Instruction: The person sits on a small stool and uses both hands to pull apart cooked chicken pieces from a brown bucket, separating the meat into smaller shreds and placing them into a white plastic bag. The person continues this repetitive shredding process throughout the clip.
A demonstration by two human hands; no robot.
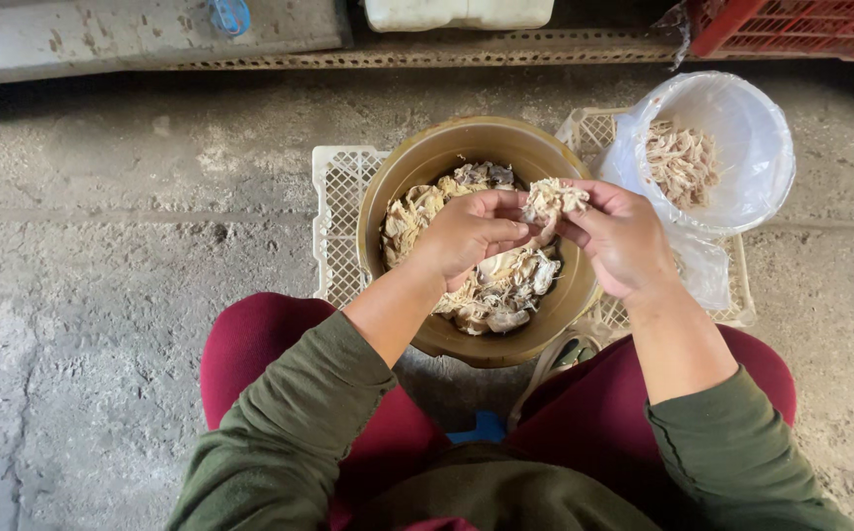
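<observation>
The left hand (468, 234) and right hand (622, 239) together pinch a pale piece of cooked meat (551, 200), fingertips closed on it from both sides above the brown bowl (545, 324) of similar pieces directly beneath. Shreds could plausibly fall outside the bowl if the piece tears unevenly, since the bag-lined white bucket (752, 147) of shredded meat lies beyond the right hand. Bowl and bucket rest on a white plastic crate (338, 221) over a rough concrete floor (102, 246), with a red crate (791, 25) farther off.

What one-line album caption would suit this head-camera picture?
Both hands, left hand and right hand, grip a pale shredded meat piece above a round brown bowl on a white plastic crate.
</observation>
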